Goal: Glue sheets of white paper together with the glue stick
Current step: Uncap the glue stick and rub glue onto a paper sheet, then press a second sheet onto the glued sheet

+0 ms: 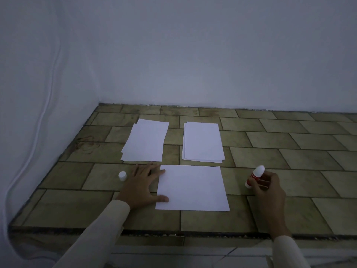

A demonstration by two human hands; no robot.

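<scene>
right hand [267, 187] grips the glue stick [255, 176], right of the sheet [193, 188].
stick tilted, white end up and away; left hand [142, 183] flat, fingers spread on the sheet's left edge, long side across.

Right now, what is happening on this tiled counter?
A person is preparing to glue paper. The left hand presses flat on the left edge of a single white sheet. The right hand holds an uncapped glue stick just right of the sheet, not touching it. The white cap stands beside the left hand. Two paper stacks lie behind.
</scene>
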